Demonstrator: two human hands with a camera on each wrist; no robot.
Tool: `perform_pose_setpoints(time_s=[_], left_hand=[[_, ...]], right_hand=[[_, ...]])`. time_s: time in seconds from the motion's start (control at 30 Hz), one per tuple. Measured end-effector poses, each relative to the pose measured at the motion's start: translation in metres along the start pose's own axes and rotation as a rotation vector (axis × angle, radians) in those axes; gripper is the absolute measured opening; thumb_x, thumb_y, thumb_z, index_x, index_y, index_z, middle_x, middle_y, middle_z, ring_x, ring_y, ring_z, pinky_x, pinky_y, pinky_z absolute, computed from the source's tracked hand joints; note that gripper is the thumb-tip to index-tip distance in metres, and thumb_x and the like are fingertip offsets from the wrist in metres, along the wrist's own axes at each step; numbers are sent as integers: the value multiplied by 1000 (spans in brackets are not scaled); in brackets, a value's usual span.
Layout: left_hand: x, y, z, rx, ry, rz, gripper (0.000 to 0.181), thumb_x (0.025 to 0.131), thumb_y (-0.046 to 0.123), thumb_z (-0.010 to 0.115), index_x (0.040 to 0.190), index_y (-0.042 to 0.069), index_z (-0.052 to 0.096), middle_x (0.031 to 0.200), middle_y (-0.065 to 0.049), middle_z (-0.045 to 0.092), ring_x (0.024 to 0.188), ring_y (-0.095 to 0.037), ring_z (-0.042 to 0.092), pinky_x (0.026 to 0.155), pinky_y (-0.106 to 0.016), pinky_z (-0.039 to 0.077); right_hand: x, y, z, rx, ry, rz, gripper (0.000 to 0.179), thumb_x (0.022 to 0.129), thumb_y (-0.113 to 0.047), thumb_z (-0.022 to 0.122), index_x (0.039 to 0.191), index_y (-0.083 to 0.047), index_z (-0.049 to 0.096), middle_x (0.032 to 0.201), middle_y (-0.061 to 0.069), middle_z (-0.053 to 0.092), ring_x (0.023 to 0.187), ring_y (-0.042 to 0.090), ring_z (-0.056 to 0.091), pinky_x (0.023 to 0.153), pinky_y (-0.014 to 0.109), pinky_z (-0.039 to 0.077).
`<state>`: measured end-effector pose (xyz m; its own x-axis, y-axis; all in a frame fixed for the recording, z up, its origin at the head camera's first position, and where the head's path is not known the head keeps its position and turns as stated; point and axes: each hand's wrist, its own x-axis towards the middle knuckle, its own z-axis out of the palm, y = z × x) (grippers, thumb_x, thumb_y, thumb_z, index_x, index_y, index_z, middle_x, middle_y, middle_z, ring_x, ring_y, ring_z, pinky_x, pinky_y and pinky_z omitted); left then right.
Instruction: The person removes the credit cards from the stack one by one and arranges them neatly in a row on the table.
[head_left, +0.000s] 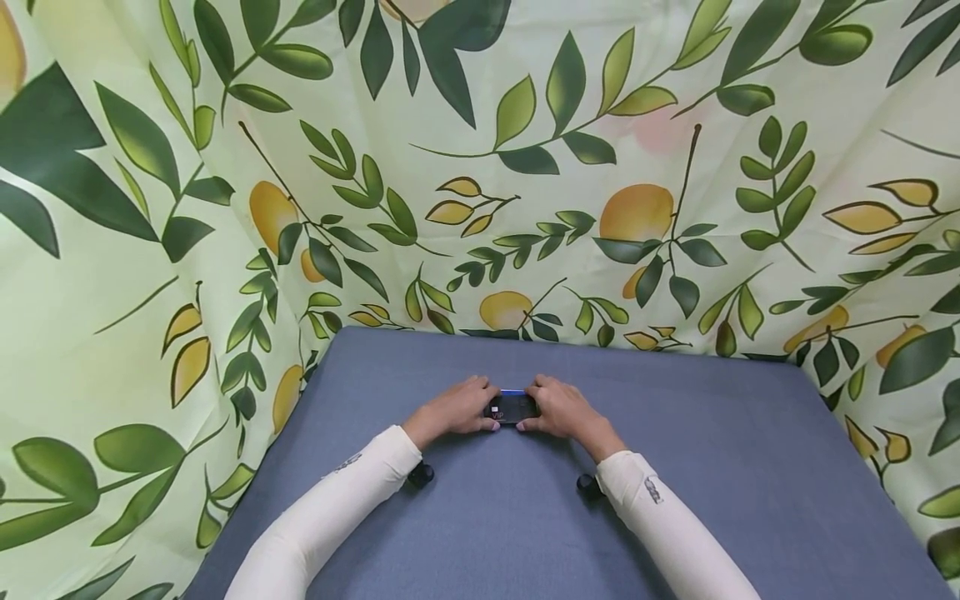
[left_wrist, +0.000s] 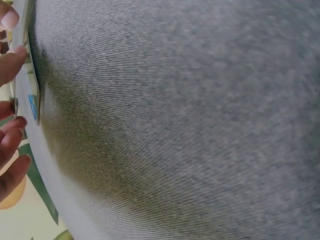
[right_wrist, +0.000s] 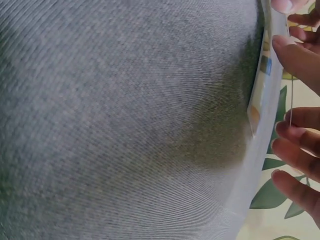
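A black card (head_left: 513, 410) with "VIP" printed on it is pinched at both ends, over the middle of the table. My left hand (head_left: 459, 407) holds its left end, thumb at the near edge and fingers at the far edge. At the opposite end my right hand (head_left: 564, 408) grips it the same way. Both wrist views show the held card edge-on, as a thin line. A second flat card (left_wrist: 33, 82) with a blue patch lies on the cloth close to the fingers. The right wrist view also catches this lying card (right_wrist: 260, 87).
Grey-blue cloth covers the table (head_left: 502, 525). Behind and beside it hangs a curtain (head_left: 555, 183) printed with leaves and fruit. Black round devices sit under the wrists, one at the left sleeve (head_left: 337, 492) and one at the right sleeve (head_left: 667, 525).
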<state>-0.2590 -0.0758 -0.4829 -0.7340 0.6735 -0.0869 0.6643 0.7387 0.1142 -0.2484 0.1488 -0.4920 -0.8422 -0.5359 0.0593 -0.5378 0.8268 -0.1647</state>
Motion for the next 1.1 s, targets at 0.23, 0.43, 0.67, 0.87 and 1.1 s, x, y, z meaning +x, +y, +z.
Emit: perform_pose_setpoints(time_s=[0.23,0.43,0.67,0.87,1.1], left_hand=[[-6,1,2,-19,0,13,58,93,47,69,134,7,58,119,-9,59,104,-20,56,92,-37,50],[-10,3,4,-21,7,8,63,93,48,68,137,4,55,122,-11,59,107,-20,57,94,-37,51],[-14,4,5,-19,26,14,64,93,50,68,137,4,58,118,-9,59,101,-16,54,90,-34,50],[-20,4,7,-42,41,8,63,92,52,67,136,7,60,115,-6,58,97,-14,52,88,-32,50],[-25,5,8,-42,66,24,63,91,53,68,135,8,60,112,-6,60,93,-14,54,84,-32,50]], right_hand=[[-3,-3,-2,-14,-17,0,62,78,-54,81,116,-6,72,102,4,62,85,17,59,72,40,53],[-7,-6,-4,-25,-28,14,65,78,-56,81,116,-5,72,101,3,63,80,13,55,68,36,51],[-12,-9,-2,-34,-9,24,66,78,-58,80,118,-6,71,106,6,65,85,16,59,70,39,53],[-16,-13,-2,-22,1,33,65,78,-57,80,119,-7,70,108,7,66,93,20,62,74,44,54],[-19,-15,-1,-24,13,25,68,79,-57,79,123,-5,68,118,10,67,103,24,65,80,48,55]])
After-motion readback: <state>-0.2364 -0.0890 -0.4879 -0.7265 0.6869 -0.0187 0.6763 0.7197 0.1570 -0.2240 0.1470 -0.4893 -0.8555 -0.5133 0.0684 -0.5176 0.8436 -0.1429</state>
